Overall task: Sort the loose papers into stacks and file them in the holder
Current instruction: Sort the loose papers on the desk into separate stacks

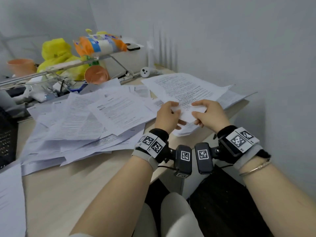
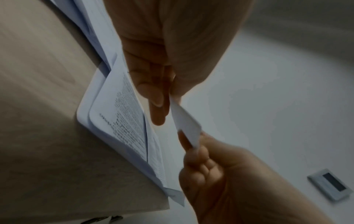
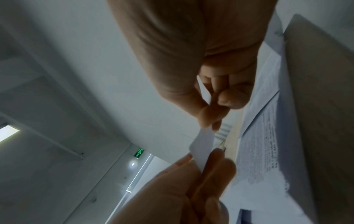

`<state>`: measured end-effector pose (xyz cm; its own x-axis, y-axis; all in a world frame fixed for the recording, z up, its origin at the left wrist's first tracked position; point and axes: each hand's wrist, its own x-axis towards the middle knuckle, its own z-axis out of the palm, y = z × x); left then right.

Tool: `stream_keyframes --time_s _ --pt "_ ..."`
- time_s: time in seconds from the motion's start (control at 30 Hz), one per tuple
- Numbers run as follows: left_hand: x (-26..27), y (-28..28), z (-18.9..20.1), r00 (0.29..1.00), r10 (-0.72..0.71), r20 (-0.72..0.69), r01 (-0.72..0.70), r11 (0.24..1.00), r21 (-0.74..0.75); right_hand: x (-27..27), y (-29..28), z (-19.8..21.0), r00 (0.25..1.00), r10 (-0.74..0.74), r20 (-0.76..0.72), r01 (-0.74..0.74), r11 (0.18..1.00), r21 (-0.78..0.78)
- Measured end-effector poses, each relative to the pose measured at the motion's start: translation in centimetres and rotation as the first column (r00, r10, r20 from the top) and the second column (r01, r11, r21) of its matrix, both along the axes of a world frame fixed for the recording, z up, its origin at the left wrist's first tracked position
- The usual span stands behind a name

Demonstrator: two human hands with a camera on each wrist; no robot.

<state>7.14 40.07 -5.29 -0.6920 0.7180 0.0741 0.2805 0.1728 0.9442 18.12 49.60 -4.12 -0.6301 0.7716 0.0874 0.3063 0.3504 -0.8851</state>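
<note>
Head view: a printed sheet [image 1: 183, 93] is held by its near edge above the right-hand stack [image 1: 186, 130], its length running away toward the wall, between left hand [image 1: 168, 115] and right hand [image 1: 209, 113]; the loose papers [image 1: 95, 117] lie leftward. Left wrist view: the sheet's edge [image 2: 186, 125] is pinched by the left hand [image 2: 162, 60]. Right wrist view: it is pinched likewise by the right hand [image 3: 210, 75].

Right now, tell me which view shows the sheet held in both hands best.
The head view: the sheet shows face-up with its print, its near edge pinched by the left hand and right hand. The wrist views show only a thin edge-on strip between the fingers.
</note>
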Motion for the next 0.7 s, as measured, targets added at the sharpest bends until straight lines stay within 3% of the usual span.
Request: stream_keyframes --time_s 0.2,0.33,0.47,0.6,0.7 --pt "-0.1 0.8 -1.7 0.998 -0.052 0.032 0.057 0.979 -0.193 1.2 1.3 -1.7 0.998 -0.020 0.063 0.027 0.993 -0.115" --pt "-0.1 0.9 -2.5 0.999 -0.033 0.030 0.039 0.969 -0.244 1.5 1.4 -2.8 0.988 -0.027 0.149 0.048 0.990 -0.135" --pt "-0.2 0.9 -3.1 0.999 -0.030 -0.018 0.024 0.958 -0.287 1.5 1.2 -3.9 0.983 -0.013 0.184 0.043 0.986 -0.158" --pt "-0.5 0.7 -3.2 0.990 -0.102 -0.100 0.049 0.901 -0.431 1.5 0.7 -4.1 0.988 0.008 0.152 0.022 0.981 -0.195" --pt "-0.8 0.0 -3.0 0.984 -0.055 -0.168 -0.014 0.923 -0.386 1.4 0.1 -4.0 0.990 0.019 0.139 0.010 0.979 -0.202"
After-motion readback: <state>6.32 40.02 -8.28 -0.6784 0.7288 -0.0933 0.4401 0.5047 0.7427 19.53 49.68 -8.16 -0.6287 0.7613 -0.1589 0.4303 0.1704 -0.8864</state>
